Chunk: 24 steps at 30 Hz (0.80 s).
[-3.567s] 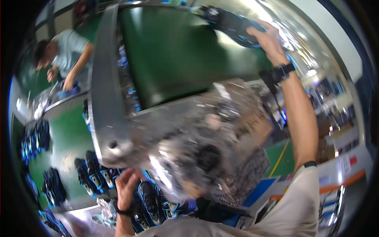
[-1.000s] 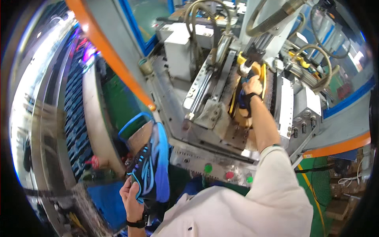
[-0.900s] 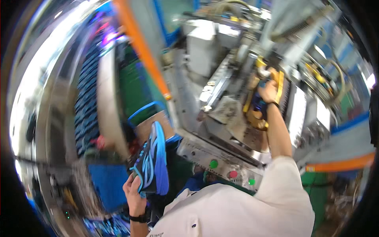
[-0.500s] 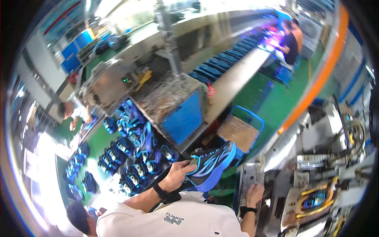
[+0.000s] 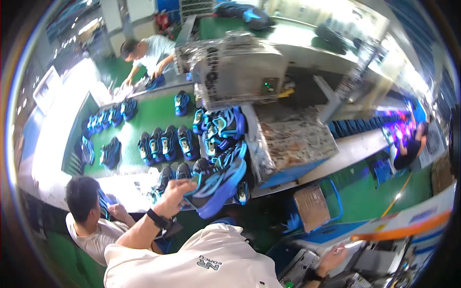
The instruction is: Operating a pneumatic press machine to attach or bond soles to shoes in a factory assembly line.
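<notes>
My left hand [image 5: 175,194] is closed on the heel end of a black and blue sneaker [image 5: 222,185] with a blue-violet sole. The shoe is held in the air, tilted, in front of a worktable [image 5: 126,165]. Behind it, several similar sneakers [image 5: 168,144] stand in rows and a heap, and the held shoe hides some of them. Low on the right, my right hand [image 5: 333,259] is beside a machine [image 5: 379,261] with metal parts. Its fingers are loosely apart and hold nothing I can see.
A co-worker [image 5: 91,216] sits close on my left; another [image 5: 149,53] works across the table. A boxy machine [image 5: 240,72] and a film-covered block [image 5: 297,144] stand beyond the shoes. A cart with a brown board [image 5: 312,206] stands right, before an orange bar [image 5: 403,228].
My view has swung left, bringing the shoe table to the middle. My left hand has carried the sneaker toward the table's shoes. My right hand now appears lower and farther right.
</notes>
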Tool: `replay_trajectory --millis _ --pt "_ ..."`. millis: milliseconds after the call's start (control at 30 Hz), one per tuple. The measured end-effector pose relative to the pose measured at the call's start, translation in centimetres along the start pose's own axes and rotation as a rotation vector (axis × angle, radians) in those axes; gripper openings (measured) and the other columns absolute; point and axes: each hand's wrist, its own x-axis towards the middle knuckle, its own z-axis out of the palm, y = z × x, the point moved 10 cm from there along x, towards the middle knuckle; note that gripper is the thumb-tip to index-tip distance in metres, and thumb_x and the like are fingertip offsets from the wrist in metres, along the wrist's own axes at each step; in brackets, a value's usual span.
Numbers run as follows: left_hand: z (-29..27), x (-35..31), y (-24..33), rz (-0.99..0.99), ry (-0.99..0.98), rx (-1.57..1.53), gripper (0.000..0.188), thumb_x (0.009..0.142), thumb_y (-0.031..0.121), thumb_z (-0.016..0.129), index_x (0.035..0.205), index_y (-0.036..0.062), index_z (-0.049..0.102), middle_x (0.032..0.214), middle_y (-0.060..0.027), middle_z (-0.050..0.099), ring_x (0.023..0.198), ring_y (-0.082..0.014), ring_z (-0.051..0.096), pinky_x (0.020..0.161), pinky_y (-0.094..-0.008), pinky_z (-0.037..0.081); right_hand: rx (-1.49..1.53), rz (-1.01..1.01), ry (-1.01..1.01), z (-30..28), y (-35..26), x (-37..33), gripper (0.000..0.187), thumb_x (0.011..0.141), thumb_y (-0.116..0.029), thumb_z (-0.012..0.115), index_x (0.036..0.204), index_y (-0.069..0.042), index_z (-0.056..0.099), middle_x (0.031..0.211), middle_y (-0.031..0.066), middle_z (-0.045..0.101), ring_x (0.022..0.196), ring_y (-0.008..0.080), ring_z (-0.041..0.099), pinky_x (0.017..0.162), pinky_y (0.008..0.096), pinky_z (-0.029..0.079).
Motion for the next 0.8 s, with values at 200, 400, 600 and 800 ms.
replay_trajectory --millis 200,400,600,800 --pt "-8.0 14.5 4.5 0.168 0.214 -0.339 0.033 0.083 0.029 0.070 0.099 -0.0002 0.066 0.090 -0.0052 0.065 0.069 -0.0116 0.059 0.056 -0.0273 0.045 0.320 -0.725 0.104 -0.3 -38.9 20.3 0.032 0.084 0.005 0.064 0.116 0.001 0.062 0.111 0.0128 0.066 0.098 0.0249 0.062 0.089 0.0360 0.049" --pt "-15.1 36.3 7.1 0.140 0.291 -0.318 0.022 0.086 0.022 0.066 0.093 0.0008 0.065 0.084 -0.0074 0.065 0.071 -0.0205 0.063 0.062 -0.0392 0.053 0.089 -1.553 0.091 6.0 -72.6 19.5 0.063 0.075 0.014 0.061 0.134 -0.003 0.050 0.136 0.0128 0.053 0.124 0.0297 0.051 0.103 0.0378 0.042" --pt "-19.1 54.6 8.8 0.172 0.472 -0.331 0.029 0.075 0.024 0.073 0.080 -0.0030 0.064 0.077 -0.0094 0.064 0.062 -0.0207 0.063 0.055 -0.0381 0.053 -0.175 -1.806 -0.019 18.1 -86.7 17.9 0.088 0.063 0.018 0.064 0.142 -0.015 0.043 0.147 0.0080 0.041 0.131 0.0313 0.044 0.107 0.0407 0.041" --pt "-18.9 62.6 13.1 0.596 0.889 0.413 0.051 0.077 0.017 0.060 0.123 -0.0039 0.052 0.094 -0.0261 0.066 0.090 -0.0437 0.064 0.081 -0.0494 0.050 -0.218 -1.999 -0.043 23.5 -89.9 17.6 0.067 0.059 0.017 0.068 0.122 -0.003 0.055 0.141 0.0171 0.047 0.133 0.0377 0.042 0.109 0.0440 0.038"
